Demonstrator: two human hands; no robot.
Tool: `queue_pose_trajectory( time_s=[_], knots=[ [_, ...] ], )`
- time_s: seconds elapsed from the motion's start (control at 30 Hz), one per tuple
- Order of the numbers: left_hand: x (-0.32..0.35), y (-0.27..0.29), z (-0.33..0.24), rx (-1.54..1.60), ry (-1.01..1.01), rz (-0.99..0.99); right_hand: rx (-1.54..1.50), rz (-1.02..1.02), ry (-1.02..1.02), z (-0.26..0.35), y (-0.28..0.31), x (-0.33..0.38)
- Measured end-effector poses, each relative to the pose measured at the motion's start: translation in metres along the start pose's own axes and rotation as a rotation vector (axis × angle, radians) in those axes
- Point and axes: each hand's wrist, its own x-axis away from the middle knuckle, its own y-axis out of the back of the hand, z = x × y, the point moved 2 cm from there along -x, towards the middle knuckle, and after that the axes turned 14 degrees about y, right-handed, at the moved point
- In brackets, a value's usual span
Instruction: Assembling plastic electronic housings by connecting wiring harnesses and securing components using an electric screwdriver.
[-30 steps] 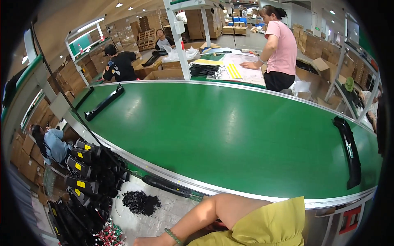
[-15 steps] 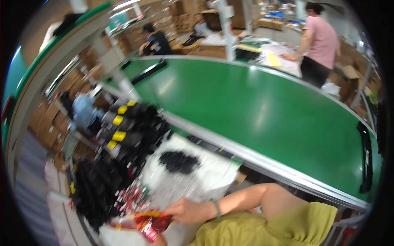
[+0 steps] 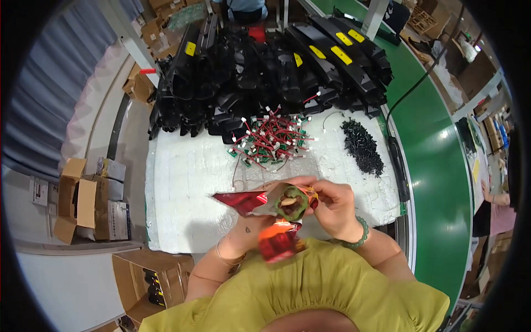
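Observation:
A torn red foil packet [image 3: 243,202] is held up in front of my chest between my two hands. At its silvery mouth sits a green, husk-like piece with a brown middle [image 3: 291,203], perhaps food. My left hand [image 3: 246,229] grips the packet from below and behind, with most fingers hidden by the foil. My right hand [image 3: 334,207] is closed on the packet's right edge, thumb and fingers pinched. A second red foil piece [image 3: 279,243], blurred, hangs below; whether it is joined to the packet I cannot tell.
Ahead on the white padded table [image 3: 182,193] lie red cables with small green boards [image 3: 271,138] and a pile of small black screw-like pieces [image 3: 362,146]. Long black plastic housings [image 3: 243,72] are stacked behind. A green conveyor [image 3: 437,182] runs along the right. Cardboard boxes [image 3: 83,205] stand left.
My view has swung from the conveyor to the table straight ahead. The red packet has come up in front of my chest, its mouth now facing me, both hands on it.

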Motion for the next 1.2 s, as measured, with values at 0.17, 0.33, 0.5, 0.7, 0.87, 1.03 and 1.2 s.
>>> queue_pose_trajectory(
  time_s=[0.17,0.33,0.5,0.7,0.87,1.03,1.2],
  knots=[
    [-0.009,0.001,-0.018,-0.058,-0.142,-0.020,0.007,0.093,0.226,0.017,0.004,-0.023],
    [-0.020,-0.003,-0.035,-0.339,-0.405,0.055,0.089,-0.050,0.377,0.025,0.011,-0.022],
    [-0.016,-0.014,-0.064,-0.485,-0.472,0.278,0.165,0.034,0.697,0.049,0.034,-0.017],
    [-0.016,-0.032,-0.058,-0.522,-0.696,0.191,0.064,0.173,0.639,0.062,0.046,-0.006],
    [0.002,-0.035,-0.057,-0.455,-0.689,0.201,-0.097,0.229,0.538,0.056,0.046,-0.005],
    [0.012,-0.025,-0.077,-0.354,-0.888,0.110,-0.153,0.153,0.758,0.050,0.048,-0.003],
    [0.013,-0.039,-0.024,0.498,-0.619,0.296,-0.206,0.137,0.785,0.051,0.043,-0.003]
  ],
)
